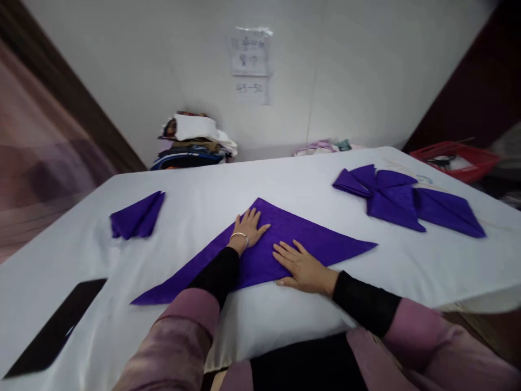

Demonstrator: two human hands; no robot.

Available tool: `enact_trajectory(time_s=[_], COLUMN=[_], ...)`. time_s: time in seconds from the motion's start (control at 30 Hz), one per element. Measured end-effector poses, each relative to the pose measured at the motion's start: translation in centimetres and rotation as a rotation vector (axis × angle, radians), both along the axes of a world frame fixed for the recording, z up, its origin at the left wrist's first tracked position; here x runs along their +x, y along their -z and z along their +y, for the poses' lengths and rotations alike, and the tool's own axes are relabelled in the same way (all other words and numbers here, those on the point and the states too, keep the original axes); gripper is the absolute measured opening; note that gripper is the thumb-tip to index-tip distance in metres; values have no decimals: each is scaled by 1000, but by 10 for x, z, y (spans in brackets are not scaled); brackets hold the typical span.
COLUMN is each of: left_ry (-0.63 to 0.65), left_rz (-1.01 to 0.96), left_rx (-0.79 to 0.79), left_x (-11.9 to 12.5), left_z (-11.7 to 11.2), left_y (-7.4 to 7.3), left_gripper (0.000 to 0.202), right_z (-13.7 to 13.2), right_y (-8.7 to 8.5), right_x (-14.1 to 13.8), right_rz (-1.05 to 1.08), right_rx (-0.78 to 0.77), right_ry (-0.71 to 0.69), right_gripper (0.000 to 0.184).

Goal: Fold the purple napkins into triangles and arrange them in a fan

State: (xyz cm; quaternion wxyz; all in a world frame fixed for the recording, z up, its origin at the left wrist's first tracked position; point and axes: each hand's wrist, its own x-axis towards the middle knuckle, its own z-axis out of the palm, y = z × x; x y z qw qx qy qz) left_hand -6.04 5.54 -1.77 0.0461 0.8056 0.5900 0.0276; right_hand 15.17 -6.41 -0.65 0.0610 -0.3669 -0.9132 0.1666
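A purple cloth napkin [309,239], folded into a large triangle, lies flat on the white-covered table [203,201] in front of me. My left hand [247,228], with a bracelet at the wrist, rests flat on the napkin near its top point, fingers spread. My right hand [303,267] lies palm down on the napkin's lower middle, fingers stretched out toward the left. Neither hand grips anything.
A small folded purple napkin [137,216] lies at the left. Several folded purple napkins [407,200] lie at the right. A black flat object [57,326] sits near the front left edge. A pile of clothes [193,141] stands by the wall; a red basket [458,158] is far right.
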Motion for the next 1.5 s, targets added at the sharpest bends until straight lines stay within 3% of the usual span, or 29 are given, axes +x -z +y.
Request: enact_trajectory(time_s=[0.1,0.23,0.53,0.67,0.73,0.8,1.0,1.13,1.3,1.5], left_ry=[-8,-11,-1,-46,-52,5,339,335,158,-197], left_rz=[45,93,96,74,31,-17,-71,-106,-102,-67], left_rx=[-2,-27,1,-52,-58,-41,-57,-2,5,-14], left_x=[0,0,0,2,4,8,15,5,-36,-112], left_z=[5,13,15,17,11,-7,-102,-142,-157,-175], left_y=[-1,-3,-2,-9,-16,-21,-18,-10,-8,-3], left_gripper=[76,76,73,72,72,71,74,74,74,75], right_z=[-2,-13,-39,-45,-48,-49,-44,-40,-32,-39], right_y=[-4,-6,6,4,1,-3,0,15,35,53], right_x=[22,74,222,261,257,234,103,45,48,108], right_rz=[3,-29,-242,-311,-278,-221,-94,-48,-57,-54], right_rx=[-18,-4,48,121,221,311,299,272,306,422], right_ry=[34,170,707,936,923,822,330,94,54,154], right_gripper=[77,78,71,70,71,71,71,69,67,71])
